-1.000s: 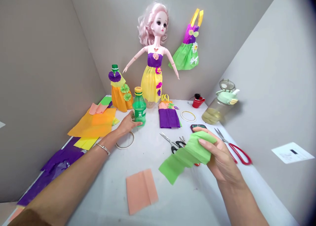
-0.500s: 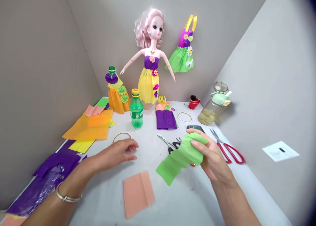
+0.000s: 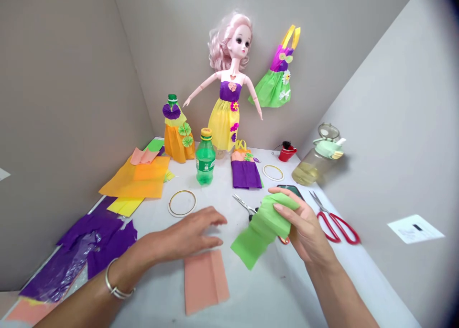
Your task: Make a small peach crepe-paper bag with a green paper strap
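Observation:
A strip of green crepe paper (image 3: 261, 230) hangs from my right hand (image 3: 303, 223), pinched between thumb and fingers, its lower end slanting down to the left. My left hand (image 3: 193, 235) is open above the table, fingers apart and nothing in them, to the left of the green strip. Just below it a folded peach paper piece (image 3: 206, 285) lies flat. Behind the green strip are black-handled scissors (image 3: 244, 202), partly hidden. Red-handled scissors (image 3: 335, 223) rest to the right of my right hand.
A green bottle (image 3: 205, 160), a doll (image 3: 229, 93) in a paper dress and a small purple paper dress (image 3: 246, 174) stand or lie farther back. Tape rolls (image 3: 182, 191) are on the table. Orange paper sheets (image 3: 122, 184) cover the left. A water jug (image 3: 311, 163) stands right.
My left hand has moved right, away from the tape roll and nearer the green strip. My right hand still holds the strip. The whole view has shifted slightly.

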Tool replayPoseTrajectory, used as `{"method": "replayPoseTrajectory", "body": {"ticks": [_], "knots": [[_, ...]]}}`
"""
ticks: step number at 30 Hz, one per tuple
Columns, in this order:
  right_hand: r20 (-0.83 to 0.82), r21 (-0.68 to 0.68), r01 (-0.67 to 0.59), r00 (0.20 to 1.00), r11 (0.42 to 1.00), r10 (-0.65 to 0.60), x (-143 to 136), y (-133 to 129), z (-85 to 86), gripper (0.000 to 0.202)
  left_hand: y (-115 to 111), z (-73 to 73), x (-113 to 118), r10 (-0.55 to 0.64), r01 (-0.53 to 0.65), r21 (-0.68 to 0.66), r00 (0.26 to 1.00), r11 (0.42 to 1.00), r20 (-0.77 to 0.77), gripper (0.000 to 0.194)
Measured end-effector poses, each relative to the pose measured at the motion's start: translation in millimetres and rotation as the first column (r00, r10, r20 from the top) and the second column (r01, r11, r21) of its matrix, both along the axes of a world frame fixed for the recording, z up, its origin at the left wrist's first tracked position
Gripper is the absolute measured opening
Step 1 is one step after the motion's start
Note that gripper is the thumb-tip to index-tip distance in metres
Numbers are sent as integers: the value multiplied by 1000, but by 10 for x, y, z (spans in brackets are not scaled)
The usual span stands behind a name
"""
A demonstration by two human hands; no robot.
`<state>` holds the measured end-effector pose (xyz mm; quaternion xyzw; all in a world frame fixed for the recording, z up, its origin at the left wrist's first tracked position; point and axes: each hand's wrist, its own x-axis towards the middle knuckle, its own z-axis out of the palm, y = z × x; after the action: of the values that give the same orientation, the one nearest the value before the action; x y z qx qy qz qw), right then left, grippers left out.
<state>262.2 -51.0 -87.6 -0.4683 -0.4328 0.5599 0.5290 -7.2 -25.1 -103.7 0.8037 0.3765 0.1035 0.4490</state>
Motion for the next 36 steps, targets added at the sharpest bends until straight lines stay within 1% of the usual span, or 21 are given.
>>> {"method": "replayPoseTrajectory", "body": {"ticks": [2,3,5,6,7,9,10,11,12,13,14,15,17,19,22,24,26,28,30,32,36], "knots": [[101,25,-58,993,998,55,-123,7,113,37,75,111,-11,107,-106,-15,990,994,91,56],[152,38,-102,984,994,95,-199,8,184,36,105,171,-4,133,-130,-32,982,991,137,67],[210,73,-204,960,976,185,-363,6,339,33,151,277,37,130,-118,-65,958,991,256,84],[224,95,-244,950,965,219,-439,5,414,32,168,316,65,101,-77,-89,942,993,319,84],[226,122,-267,945,956,235,-503,5,481,32,182,344,89,62,-15,-125,925,992,375,76],[211,167,-255,953,952,218,-573,19,569,30,211,363,109,-6,121,-223,889,967,459,43],[201,184,-221,962,958,184,-573,33,580,29,227,358,96,-16,167,-274,876,947,482,27],[191,199,-171,972,965,133,-549,54,565,28,245,345,64,-7,179,-308,873,934,487,18],[187,209,-114,980,971,74,-505,81,522,27,265,326,15,16,156,-319,880,935,476,17],[187,216,-53,982,975,12,-449,112,452,27,286,304,-48,46,107,-310,892,945,450,19],[186,219,0,982,976,-42,-387,145,359,27,308,281,-118,71,56,-288,909,956,412,21],[193,195,30,979,980,-69,-329,179,248,28,330,257,-191,84,17,-264,927,964,366,22],[191,120,27,980,992,-50,-248,237,-1,32,372,207,-320,86,-19,-235,957,972,277,23],[209,44,15,978,999,-24,-239,273,-236,36,407,153,-404,84,-39,-221,976,974,199,24],[266,-30,11,964,999,-3,-325,289,-476,38,440,52,-441,108,-91,-134,987,987,122,27],[277,-52,-20,960,998,33,-389,289,-549,38,451,-32,-433,123,-118,-56,987,991,106,29],[268,-49,-41,962,998,53,-417,292,-577,39,458,-123,-424,131,-130,-19,987,991,96,30],[263,-37,-37,964,999,45,-401,299,-589,39,469,-204,-426,128,-125,-43,990,991,64,30],[265,-27,-25,964,999,31,-358,306,-602,39,486,-255,-447,119,-115,-91,993,989,29,35],[279,-15,-8,960,1000,12,-320,308,-619,40,506,-263,-488,110,-109,-111,994,988,-1,38],[342,0,-20,939,1000,19,-326,294,-641,43,533,-180,-620,132,-142,-90,985,986,-107,27]]}}
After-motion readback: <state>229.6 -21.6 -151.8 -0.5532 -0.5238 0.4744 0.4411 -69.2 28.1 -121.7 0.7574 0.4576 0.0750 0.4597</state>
